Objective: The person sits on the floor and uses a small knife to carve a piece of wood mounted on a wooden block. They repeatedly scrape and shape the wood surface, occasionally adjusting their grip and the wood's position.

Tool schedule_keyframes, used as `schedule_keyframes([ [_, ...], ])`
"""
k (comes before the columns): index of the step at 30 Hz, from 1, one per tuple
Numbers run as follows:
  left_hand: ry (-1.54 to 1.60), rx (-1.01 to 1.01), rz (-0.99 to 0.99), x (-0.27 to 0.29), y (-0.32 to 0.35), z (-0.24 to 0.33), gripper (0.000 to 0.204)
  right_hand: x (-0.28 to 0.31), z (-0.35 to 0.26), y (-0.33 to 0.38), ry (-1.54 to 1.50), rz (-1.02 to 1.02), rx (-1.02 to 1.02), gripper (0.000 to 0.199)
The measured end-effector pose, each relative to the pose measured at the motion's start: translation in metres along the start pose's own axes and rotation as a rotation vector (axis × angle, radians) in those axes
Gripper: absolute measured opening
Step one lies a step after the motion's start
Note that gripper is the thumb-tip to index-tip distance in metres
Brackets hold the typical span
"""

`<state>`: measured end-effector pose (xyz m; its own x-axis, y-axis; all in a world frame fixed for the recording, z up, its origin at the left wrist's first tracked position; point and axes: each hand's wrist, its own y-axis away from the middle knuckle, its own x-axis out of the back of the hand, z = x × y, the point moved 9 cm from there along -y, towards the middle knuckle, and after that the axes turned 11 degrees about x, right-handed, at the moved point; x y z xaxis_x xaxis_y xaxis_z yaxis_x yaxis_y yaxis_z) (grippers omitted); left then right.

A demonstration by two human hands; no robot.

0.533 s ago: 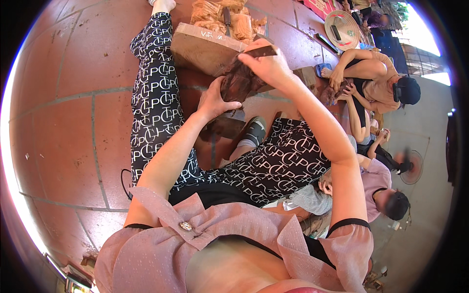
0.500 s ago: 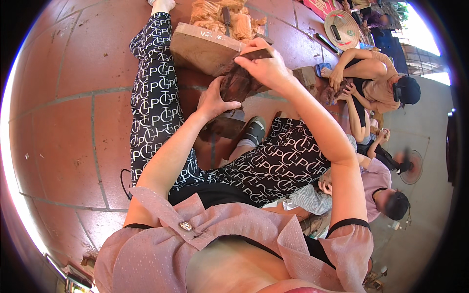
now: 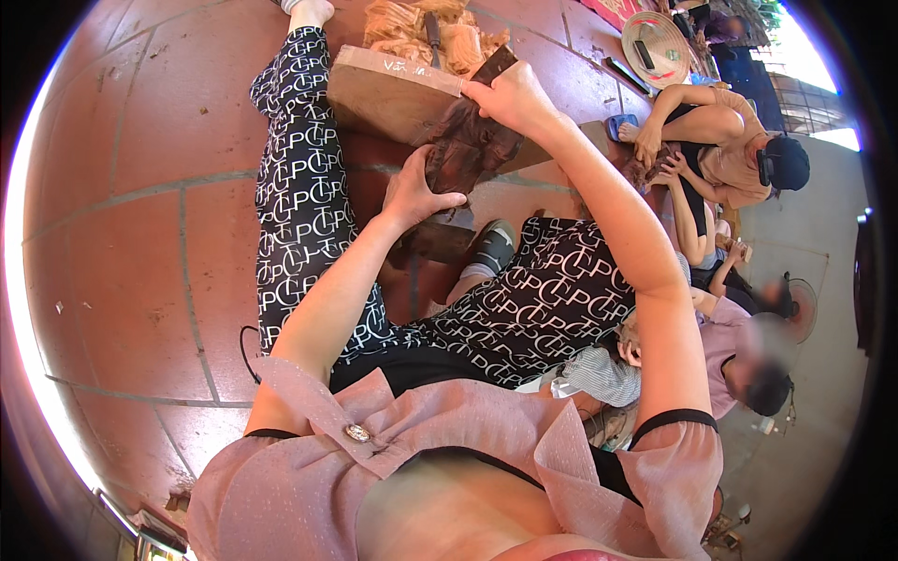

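A dark reddish-brown carved wooden piece [image 3: 466, 154] leans against a thick wooden block [image 3: 393, 93]. My left hand [image 3: 416, 192] grips its near left side, thumb stretched along the lower edge and fingers partly hidden behind it. Just above the carving's far right part, my right hand [image 3: 517, 96] is closed round a small flat dark rectangular piece [image 3: 496, 64], whose far end sticks out past the fingers. Whether that piece touches the carving I cannot tell.
Crumpled orange-yellow cloth [image 3: 458, 42] and a dark-handled tool [image 3: 433, 31] lie on the block. My legs flank the work, one sandalled foot [image 3: 491, 251] close by. At right, a person in a dark cap [image 3: 786, 166] handles another carving; a conical hat [image 3: 655, 51] lies beyond.
My right hand has moved slightly farther away and to the right, turning the flat piece more steeply and uncovering more of the carving. My left hand keeps its grip.
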<state>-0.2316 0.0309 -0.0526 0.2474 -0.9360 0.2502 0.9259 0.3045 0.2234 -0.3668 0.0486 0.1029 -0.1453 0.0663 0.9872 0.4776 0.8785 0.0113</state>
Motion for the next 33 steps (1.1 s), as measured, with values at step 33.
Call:
schedule_keyframes([
  [33, 0.500, 0.214, 0.172, 0.006, -0.067, -0.014, 0.088, 0.000, 0.051, 0.053, -0.820, -0.079, -0.153, 0.018],
])
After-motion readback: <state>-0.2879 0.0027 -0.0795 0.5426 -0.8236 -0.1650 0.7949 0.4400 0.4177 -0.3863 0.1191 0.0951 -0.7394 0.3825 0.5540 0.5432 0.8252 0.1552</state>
